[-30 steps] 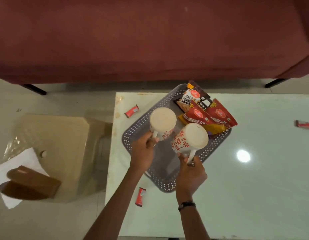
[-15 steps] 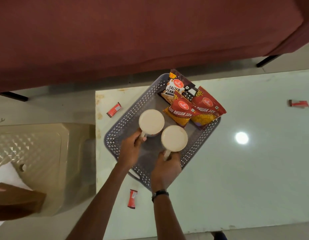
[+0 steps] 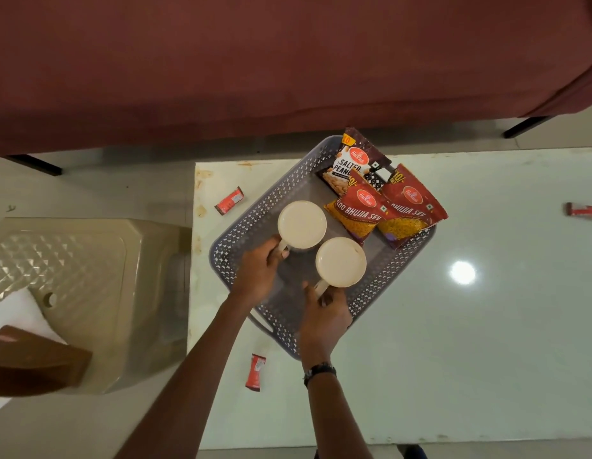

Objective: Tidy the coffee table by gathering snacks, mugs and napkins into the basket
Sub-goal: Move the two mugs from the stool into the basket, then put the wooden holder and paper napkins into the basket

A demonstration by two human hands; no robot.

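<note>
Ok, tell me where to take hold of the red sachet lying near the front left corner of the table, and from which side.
Pinch the red sachet across its narrow width at mid-length, coming straight down from above. It lies flat on the table with its long axis running roughly front to back, so fingers on its left and right long edges should catch it. Nothing crowds it; the basket sits just beyond.

Two cream mugs (image 3: 302,225) (image 3: 341,262) upright mid-basket (image 3: 281,193), handles gripped; three snack packets (image 3: 384,200) at basket's far corner.
</note>
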